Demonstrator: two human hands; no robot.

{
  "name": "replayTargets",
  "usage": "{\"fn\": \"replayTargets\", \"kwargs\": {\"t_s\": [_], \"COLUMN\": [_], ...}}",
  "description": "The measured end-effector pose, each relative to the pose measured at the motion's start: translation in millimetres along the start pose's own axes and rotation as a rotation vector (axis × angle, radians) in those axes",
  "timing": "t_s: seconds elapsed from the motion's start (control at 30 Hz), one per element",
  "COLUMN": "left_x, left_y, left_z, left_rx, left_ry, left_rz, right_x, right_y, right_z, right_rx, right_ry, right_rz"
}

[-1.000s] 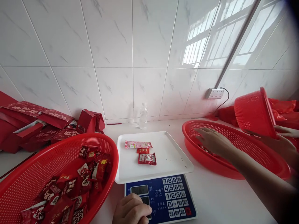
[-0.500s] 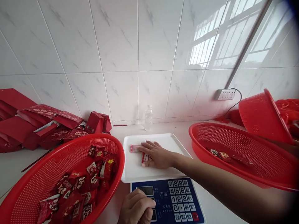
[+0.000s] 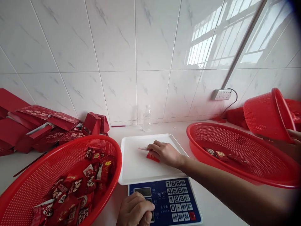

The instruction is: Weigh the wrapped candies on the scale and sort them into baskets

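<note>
My right hand [image 3: 166,153] is over the white weighing tray [image 3: 134,172], its fingers curled round small wrapped sweets. A red sweet packet [image 3: 152,157] and the pale pink end of another wrapper [image 3: 142,148] stick out from under the fingers. How many pieces they hold is hidden. My left hand [image 3: 136,208] rests closed against the left part of the scale's blue keypad panel [image 3: 164,205], covering part of its displays. Whatever is inside those fingers, if anything, is hidden. Left of the tray, a red oval basket [image 3: 113,188] holds several red wrapped sweets [image 3: 70,194].
Another red basket [image 3: 195,144], with a few sweets in it, stands right of the tray. Beyond it another person's hand [image 3: 293,136] touches a tilted red basket [image 3: 261,113]. Red boxes [image 3: 39,125] are heaped at left; a clear bottle [image 3: 147,119] stands by the wall.
My right hand has gone from lying flat and spread over the packets to curling its fingers round them, slightly lifted. My left hand stays put. The tilted basket at right has shifted.
</note>
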State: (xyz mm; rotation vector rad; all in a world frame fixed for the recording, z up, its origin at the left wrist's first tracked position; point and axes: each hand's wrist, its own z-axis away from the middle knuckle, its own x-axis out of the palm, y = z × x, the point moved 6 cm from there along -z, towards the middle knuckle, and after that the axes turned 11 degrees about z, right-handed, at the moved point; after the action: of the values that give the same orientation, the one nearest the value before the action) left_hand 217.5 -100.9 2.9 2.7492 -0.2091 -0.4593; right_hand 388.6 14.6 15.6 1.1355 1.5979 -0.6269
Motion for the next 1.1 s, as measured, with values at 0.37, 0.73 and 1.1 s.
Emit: {"fn": "replayTargets", "kwargs": {"t_s": [0.37,0.73,1.1], "left_x": [1,2,-1], "left_y": [1,-1,-11], "left_z": [2,5,14], "left_rx": [0.021,-0.029,-0.131], "left_ry": [-0.002,-0.028,-0.086], "left_rz": [0.02,0.029,0.04], "right_x": [-70,-45,-15], "right_y": [116,154,-25], "right_z": [80,114,29], "right_rx": [0.528,0.683,-0.134], "right_ry": [0.232,-0.138,-0.188], "right_rz": [0.199,0.228,-0.073]}}
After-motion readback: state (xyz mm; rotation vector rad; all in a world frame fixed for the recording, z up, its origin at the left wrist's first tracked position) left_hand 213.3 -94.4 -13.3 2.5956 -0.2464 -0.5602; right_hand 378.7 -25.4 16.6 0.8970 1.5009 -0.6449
